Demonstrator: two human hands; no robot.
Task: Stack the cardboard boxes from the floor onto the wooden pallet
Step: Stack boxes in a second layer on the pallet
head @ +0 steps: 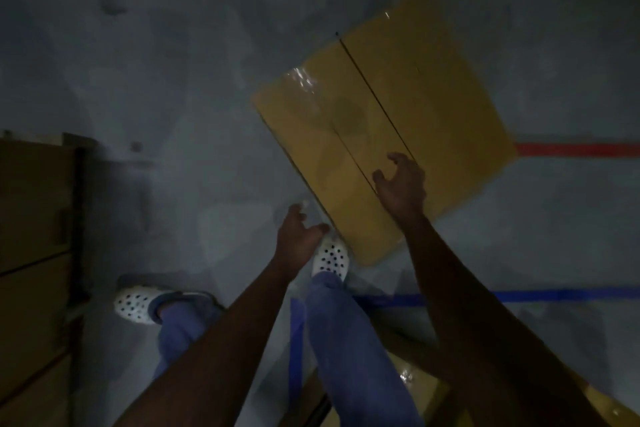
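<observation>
taped cardboard box (381,114) lies flat on the floor (173,80) by the feet (330,257), right hand (401,185) above its near end, left hand (298,234) just off its edge, both with fingers loosely spread, empty: looks like pickup stage, next needs grips on opposite sides; dark brown mass (34,218) at left, maybe pallet, too dim.

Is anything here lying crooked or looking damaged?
The yellow-brown cardboard box lies askew on the grey floor, turned diagonally to the red tape line and overlapping it. A darker patch near its centre seam may be a stain; too dim to tell.
</observation>
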